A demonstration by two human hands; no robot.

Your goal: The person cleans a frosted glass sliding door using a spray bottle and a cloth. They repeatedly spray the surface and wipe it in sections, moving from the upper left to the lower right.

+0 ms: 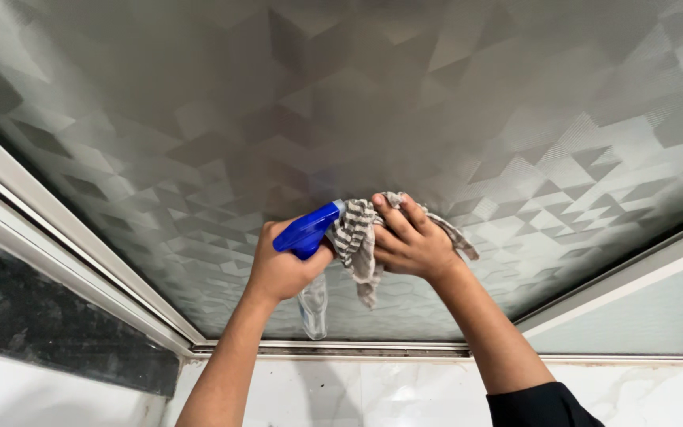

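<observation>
My left hand (pixel 278 267) grips a clear spray bottle (pixel 313 304) with a blue trigger head (pixel 307 230), its nozzle pointing right toward the cloth. My right hand (pixel 409 238) holds a bunched grey-and-white striped cloth (pixel 356 239) pressed against a frosted glass pane (pixel 341 119) with a geometric triangle pattern. The two hands are close together near the pane's lower middle. The cloth hangs down a little below my right hand.
A pale metal window frame (pixel 73 237) runs along the left side and a bottom track (pixel 333 346) along the lower edge. White marble-like tiles (pixel 357 391) lie below. A dark speckled surface (pixel 41 324) sits at lower left.
</observation>
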